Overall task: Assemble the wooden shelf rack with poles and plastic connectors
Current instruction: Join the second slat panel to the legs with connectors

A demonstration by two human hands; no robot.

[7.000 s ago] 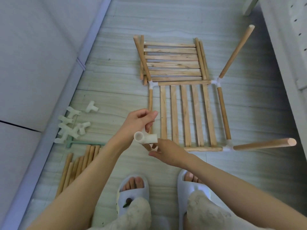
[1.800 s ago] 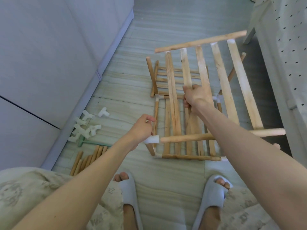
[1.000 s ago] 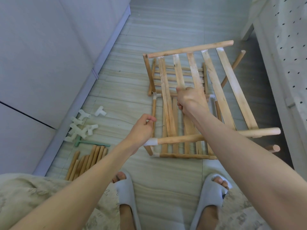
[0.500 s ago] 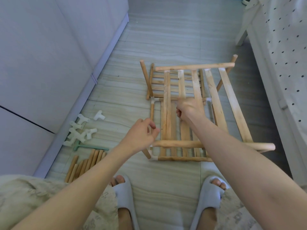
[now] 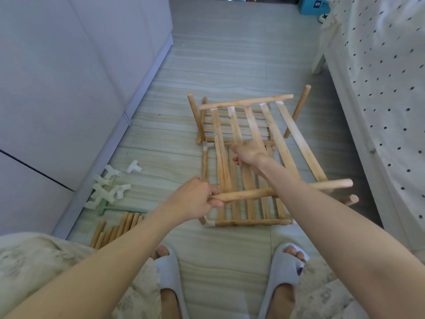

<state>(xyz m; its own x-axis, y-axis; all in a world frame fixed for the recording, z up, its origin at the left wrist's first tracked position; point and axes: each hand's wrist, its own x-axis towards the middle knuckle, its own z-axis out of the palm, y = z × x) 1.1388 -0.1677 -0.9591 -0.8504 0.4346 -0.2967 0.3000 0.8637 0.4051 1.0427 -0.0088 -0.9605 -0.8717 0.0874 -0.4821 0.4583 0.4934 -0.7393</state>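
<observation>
I hold a slatted wooden shelf panel (image 5: 284,137) tilted above the floor frame. My left hand (image 5: 195,199) grips the left end of the panel's near round pole (image 5: 248,194); whatever caps that end is hidden in my fist. My right hand (image 5: 248,155) holds one of the middle slats from beneath. Below lies the base shelf (image 5: 250,223) with white plastic connectors (image 5: 210,223) at its corners. Upright poles (image 5: 195,118) rise from its far corners.
Loose white connectors (image 5: 108,187) and a green tool (image 5: 119,208) lie on the floor at the left, with a bundle of spare poles (image 5: 115,229) nearer me. A cabinet (image 5: 69,88) stands left, a dotted bed cover (image 5: 379,88) right. My slippered feet (image 5: 285,268) are just in front.
The held panel has come down and tilted flatter over the base shelf. My left hand has closed round the pole's end, covering the white connector seen there earlier.
</observation>
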